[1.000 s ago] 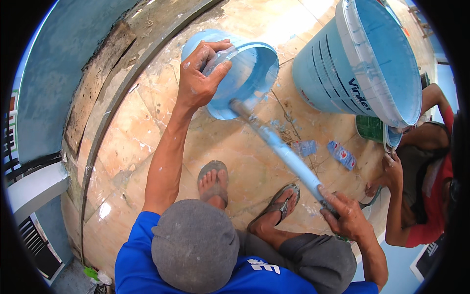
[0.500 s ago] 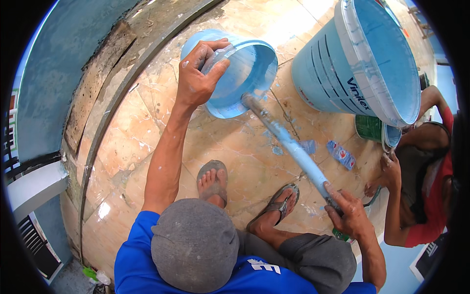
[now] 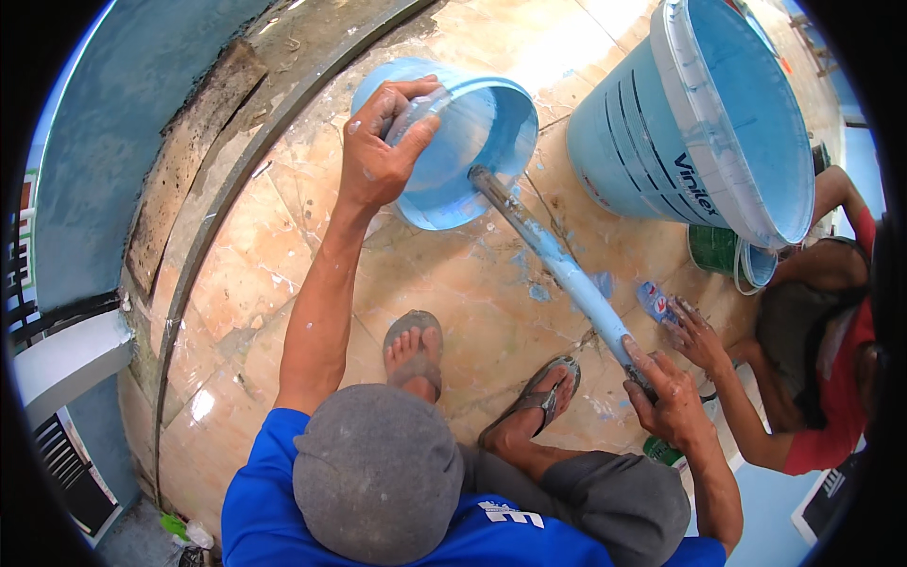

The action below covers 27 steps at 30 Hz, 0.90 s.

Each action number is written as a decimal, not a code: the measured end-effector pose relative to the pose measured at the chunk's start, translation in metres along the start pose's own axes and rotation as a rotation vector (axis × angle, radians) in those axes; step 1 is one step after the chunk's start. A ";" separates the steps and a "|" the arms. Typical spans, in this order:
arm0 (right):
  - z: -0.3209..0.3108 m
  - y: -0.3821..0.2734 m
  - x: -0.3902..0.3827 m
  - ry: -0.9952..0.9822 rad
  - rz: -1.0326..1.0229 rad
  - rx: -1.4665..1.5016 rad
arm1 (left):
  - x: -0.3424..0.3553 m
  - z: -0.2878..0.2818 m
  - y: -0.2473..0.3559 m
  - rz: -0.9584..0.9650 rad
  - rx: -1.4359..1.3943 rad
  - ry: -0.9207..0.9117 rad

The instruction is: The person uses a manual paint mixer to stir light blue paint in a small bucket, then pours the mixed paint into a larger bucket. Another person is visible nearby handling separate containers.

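Observation:
My left hand [image 3: 378,146] is closed around a translucent, paint-smeared plastic piece [image 3: 414,113] at the near rim of a small blue bucket [image 3: 515,118]. The bucket is tipped on its side, its mouth toward me. Whether my fingers also grip the rim, I cannot tell. My right hand [image 3: 675,402] is wrapped round the lower end of a long, paint-coated blue pole [image 3: 576,283]. Slanting up to the left, the pole has its worn far end at the lower edge of the bucket's mouth.
A large blue paint bucket [image 3: 628,123] stands on the tiled floor [image 3: 246,312] at the right, beside a green tin [image 3: 710,248]. A co-worker's hand [image 3: 697,335] is at a plastic bottle [image 3: 652,300]. A curved raised edge [image 3: 194,269] runs along the left.
The co-worker's hand has moved left to the plastic bottle, which has shifted slightly. The pole's far end has moved up slightly at the bucket's mouth. My left hand stays nearly still.

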State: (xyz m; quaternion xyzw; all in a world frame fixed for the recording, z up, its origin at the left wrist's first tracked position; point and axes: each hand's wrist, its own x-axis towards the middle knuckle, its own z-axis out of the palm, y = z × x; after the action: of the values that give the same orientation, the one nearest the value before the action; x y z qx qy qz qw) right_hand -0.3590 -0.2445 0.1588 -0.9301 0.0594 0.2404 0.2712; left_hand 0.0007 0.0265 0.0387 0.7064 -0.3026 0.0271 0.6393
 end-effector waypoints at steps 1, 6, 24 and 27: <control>-0.001 0.000 0.000 -0.002 0.001 0.014 | 0.001 -0.001 0.000 0.011 0.028 -0.012; 0.002 -0.004 0.004 0.027 -0.005 -0.026 | 0.005 -0.004 -0.005 0.008 -0.010 0.005; 0.006 -0.039 0.133 0.138 -0.049 -0.011 | 0.024 -0.021 -0.014 -0.133 -0.133 0.014; 0.013 -0.050 0.142 0.151 -0.013 -0.006 | 0.026 -0.019 -0.016 -0.117 -0.119 0.004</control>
State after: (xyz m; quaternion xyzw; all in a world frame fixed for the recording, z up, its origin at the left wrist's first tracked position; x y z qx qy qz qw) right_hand -0.2276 -0.1929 0.1050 -0.9468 0.0727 0.1680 0.2648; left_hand 0.0357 0.0336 0.0388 0.6835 -0.2606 -0.0266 0.6814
